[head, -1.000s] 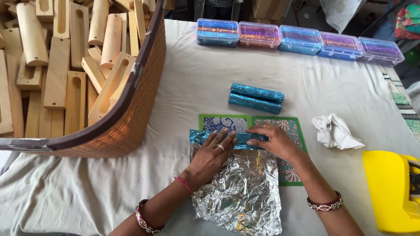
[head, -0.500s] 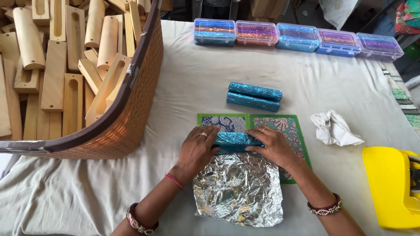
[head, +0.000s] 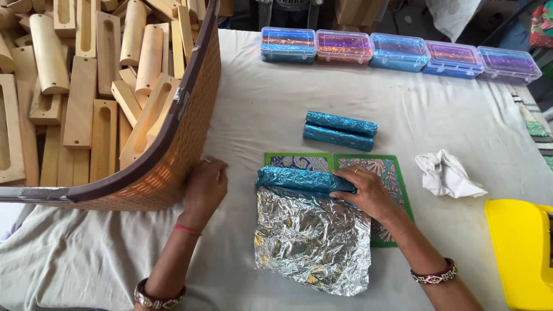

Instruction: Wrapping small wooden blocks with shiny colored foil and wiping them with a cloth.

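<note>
A blue foil-wrapped roll (head: pixel 302 179) lies across the top edge of a crinkled silver foil sheet (head: pixel 311 242), which trails toward me. My right hand (head: pixel 368 193) grips the roll's right end and presses it down on a green patterned mat (head: pixel 398 173). Off to the left, my left hand (head: pixel 204 187) rests on the white cloth against the wicker basket wall (head: pixel 184 144). Its fingers are loosely bent and hold nothing. Both wrists wear bangles.
The wicker basket holds several pale wooden blocks (head: pixel 92 98). Two finished blue wrapped rolls (head: pixel 340 131) lie beyond the mat. Several clear boxes of coloured foil (head: pixel 397 50) line the far edge. A crumpled white rag (head: pixel 446 173) and a yellow box (head: pixel 518 247) sit to the right.
My left hand has let go of the roll and moved left to the basket wall. My right hand stays on the roll, which has rolled a little toward me over the foil.
</note>
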